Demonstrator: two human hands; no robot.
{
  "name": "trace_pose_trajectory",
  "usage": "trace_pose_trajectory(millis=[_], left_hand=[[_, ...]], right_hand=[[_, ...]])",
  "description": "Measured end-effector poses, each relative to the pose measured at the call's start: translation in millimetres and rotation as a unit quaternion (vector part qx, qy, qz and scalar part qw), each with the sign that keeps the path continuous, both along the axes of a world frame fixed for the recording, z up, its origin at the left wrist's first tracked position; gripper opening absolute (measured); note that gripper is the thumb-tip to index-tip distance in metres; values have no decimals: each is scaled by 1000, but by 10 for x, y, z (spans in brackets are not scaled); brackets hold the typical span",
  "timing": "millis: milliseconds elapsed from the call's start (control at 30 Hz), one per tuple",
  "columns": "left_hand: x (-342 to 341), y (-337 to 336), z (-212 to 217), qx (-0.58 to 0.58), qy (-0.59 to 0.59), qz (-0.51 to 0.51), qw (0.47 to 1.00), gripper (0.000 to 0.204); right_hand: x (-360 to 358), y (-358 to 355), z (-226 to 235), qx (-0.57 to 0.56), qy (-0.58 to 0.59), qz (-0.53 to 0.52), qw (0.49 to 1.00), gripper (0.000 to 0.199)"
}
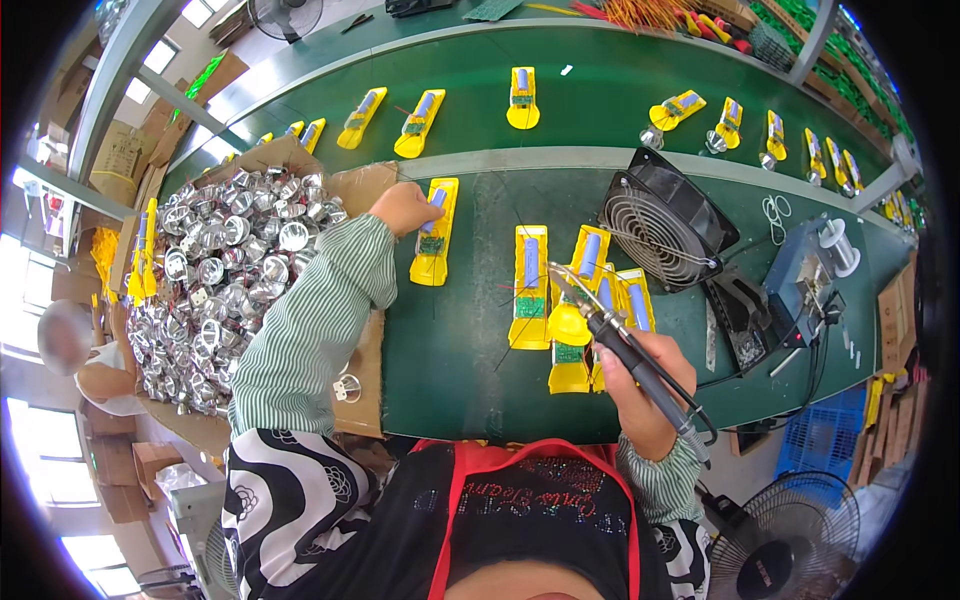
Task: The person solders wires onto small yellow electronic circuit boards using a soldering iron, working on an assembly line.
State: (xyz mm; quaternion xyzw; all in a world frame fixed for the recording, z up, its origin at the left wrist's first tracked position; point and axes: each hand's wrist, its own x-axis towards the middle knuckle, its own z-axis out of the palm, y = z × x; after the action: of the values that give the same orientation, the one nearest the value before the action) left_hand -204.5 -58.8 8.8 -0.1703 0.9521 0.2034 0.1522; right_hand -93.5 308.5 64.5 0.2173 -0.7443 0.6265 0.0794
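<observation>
One yellow housing (pixel 432 243) | left hand (pixel 404 208): touching, grip unclear | right hand (pixel 637 402): gripping soldering iron (pixel 634 358)

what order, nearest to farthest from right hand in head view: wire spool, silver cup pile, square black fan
1. Square black fan, beyond the right hand
2. Wire spool, toward the right
3. Silver cup pile, on the left

Blue crate (pixel 822 428) near black fan (pixel 772 570), lower right; cardboard boxes (pixel 116 165), left.
</observation>
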Motion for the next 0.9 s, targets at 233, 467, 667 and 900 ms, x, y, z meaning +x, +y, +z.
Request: trace_pose_trajectory(millis=[233, 467, 667, 900], left_hand=[[-142, 200, 119, -47, -29, 28, 998, 37], [-283, 116, 37, -72, -13, 9, 997, 44], [-352, 103, -72, -93, -29, 13, 995, 50], [-418, 144, -9, -35, -72, 61, 995, 44]], right_hand=[[-126, -45, -208, 83, 63, 17, 994, 23], [-222, -160, -488, 109, 142, 42, 983, 34], [-218, -145, -470, 119, 185, 44, 975, 40], [-300, -181, -549, 111, 203, 64, 971, 44]])
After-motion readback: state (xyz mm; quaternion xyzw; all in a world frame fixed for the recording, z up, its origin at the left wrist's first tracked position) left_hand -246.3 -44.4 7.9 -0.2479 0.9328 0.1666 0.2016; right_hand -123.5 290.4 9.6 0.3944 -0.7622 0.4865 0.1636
